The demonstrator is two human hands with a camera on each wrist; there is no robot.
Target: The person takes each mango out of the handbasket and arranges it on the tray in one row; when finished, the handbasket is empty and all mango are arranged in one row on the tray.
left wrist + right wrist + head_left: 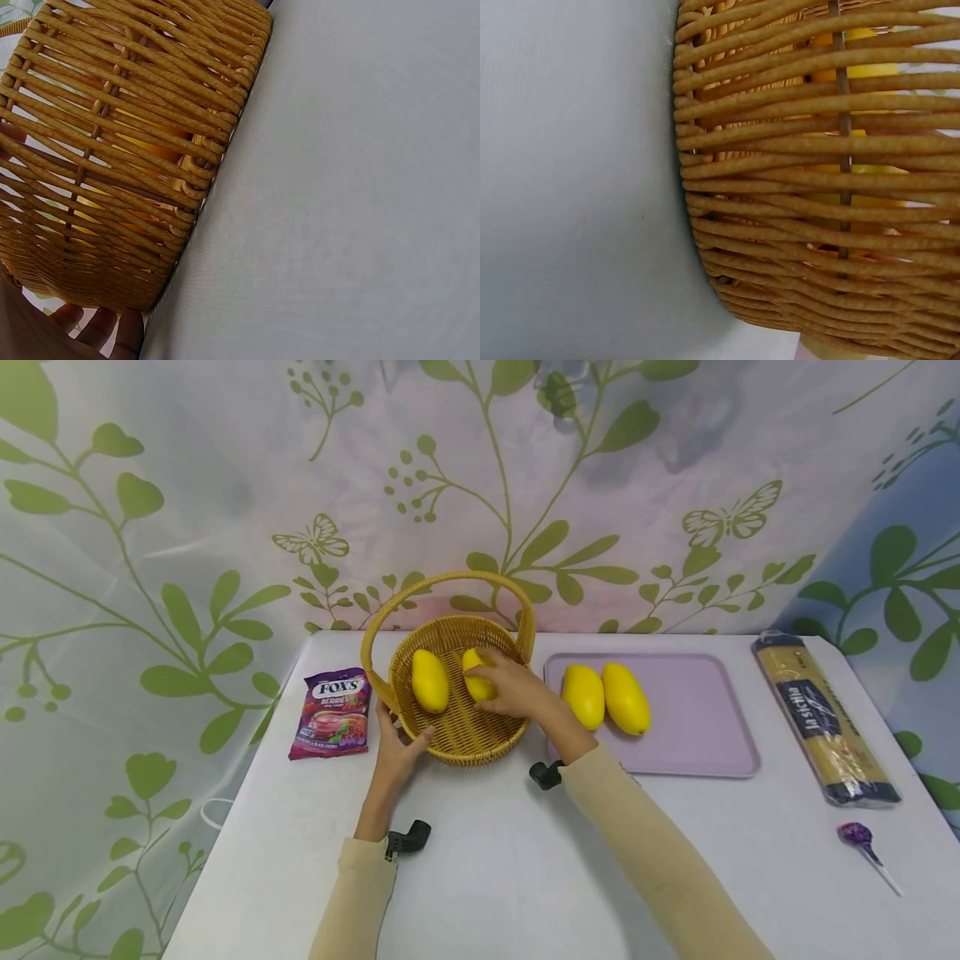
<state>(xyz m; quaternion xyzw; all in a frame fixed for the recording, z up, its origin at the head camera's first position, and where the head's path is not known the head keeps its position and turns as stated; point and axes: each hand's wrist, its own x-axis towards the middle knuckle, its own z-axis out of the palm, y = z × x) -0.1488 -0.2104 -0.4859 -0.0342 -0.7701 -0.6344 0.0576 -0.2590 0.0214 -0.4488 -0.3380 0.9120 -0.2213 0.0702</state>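
Note:
A yellow wicker basket (465, 752) with a tall hoop handle stands on the table. Inside it, one mango (430, 682) lies on the left. My right hand (513, 687) reaches over the rim and grips a second mango (476, 675) in the basket's right half, its fingers partly covering the fruit. At the basket's left front, my left hand (395, 752) holds the side, thumb toward the rim and fingers round the outside. The left wrist view shows those fingertips (129, 334) against the woven wall (127, 112). Yellow fruit shows through the weave (855, 180) in the right wrist view.
Right of the basket, a lilac tray (690, 718) carries two mangoes (626, 698). A purple candy bag (331, 714) lies left of the basket. Toward the right edge lie a pasta pack (821, 718) and a lollipop (857, 835). A leaf-patterned curtain (525, 485) hangs behind the table.

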